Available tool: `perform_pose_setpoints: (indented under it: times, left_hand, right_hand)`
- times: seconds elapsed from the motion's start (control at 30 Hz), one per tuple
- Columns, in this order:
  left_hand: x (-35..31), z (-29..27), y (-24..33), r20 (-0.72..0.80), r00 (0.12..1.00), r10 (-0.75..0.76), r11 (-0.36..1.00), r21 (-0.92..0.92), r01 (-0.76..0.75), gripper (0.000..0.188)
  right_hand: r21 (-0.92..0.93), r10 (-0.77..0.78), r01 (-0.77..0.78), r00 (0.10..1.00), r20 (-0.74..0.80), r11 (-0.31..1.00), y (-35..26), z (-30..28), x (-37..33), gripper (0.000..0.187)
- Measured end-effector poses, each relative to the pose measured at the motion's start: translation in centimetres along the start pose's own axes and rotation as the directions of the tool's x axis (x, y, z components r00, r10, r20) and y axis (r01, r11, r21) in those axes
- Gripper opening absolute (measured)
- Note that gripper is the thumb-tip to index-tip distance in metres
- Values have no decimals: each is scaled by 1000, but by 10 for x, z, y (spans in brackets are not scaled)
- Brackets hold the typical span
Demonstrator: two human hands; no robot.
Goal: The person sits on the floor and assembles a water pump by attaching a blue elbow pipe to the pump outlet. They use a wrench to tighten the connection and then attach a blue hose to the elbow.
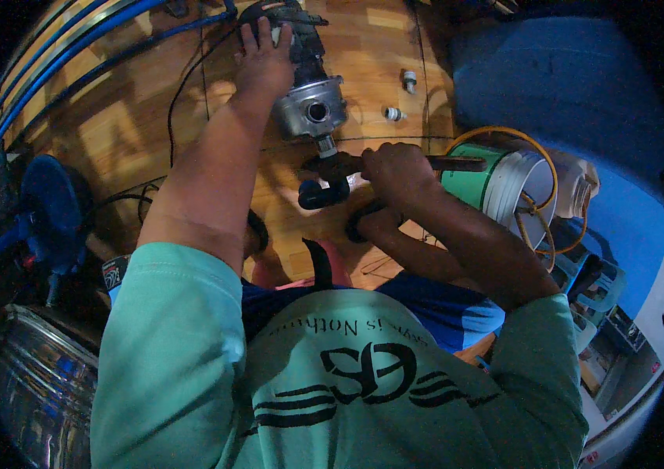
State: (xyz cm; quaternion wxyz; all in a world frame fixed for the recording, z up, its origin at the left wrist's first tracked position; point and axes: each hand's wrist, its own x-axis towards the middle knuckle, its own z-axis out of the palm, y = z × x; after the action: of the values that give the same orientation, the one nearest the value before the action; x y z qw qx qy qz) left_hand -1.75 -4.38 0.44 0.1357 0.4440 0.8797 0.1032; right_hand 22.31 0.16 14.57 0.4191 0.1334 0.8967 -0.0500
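Observation:
A water pump [312, 108] with a shiny metal housing and a dark motor lies on the wood-patterned floor ahead of me. My left hand [265, 66] rests on the motor end, its fingers stretched out and spread. My right hand [398, 172] is closed around the handle of a pipe wrench [461, 163], which points off to the right. The wrench's jaws sit at the near end of the pump's short metal outlet [326, 145]; their exact grip is too dark to make out. Just below the jaws is a dark blue pipe elbow [321, 195].
Two small pale pipe fittings [395, 114] [410, 81] lie right of the pump. A green bucket [468, 176] with a white rim and an orange hose [554, 176] stands at right. Blue tubes [74, 74] run at far left, above a blue round stool-like object [52, 205].

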Motion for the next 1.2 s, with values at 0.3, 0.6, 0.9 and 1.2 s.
perform_pose_setpoints:
  times: [0.3, 0.6, 0.9, 1.2]
  left_hand:
    - [5, 0, 3, -17, 1000, 6, 990, 144, -3, 88]
    - [22, -2, -12, -141, 984, 106, 977, 197, -77, 105]
    - [17, -10, -6, -153, 984, 87, 978, 202, -54, 104]
    - [14, -6, -5, -116, 993, 23, 970, 244, 6, 101]
  right_hand:
    - [-26, -17, 16, 999, -31, 1000, 20, 5, 7, 30]
    - [74, -89, 92, 995, -44, 993, 44, 9, 18, 33]
    - [171, -166, 222, 942, -292, 960, 121, 94, 85, 32]
    - [147, -181, 204, 971, -155, 968, 119, 107, 62, 33]
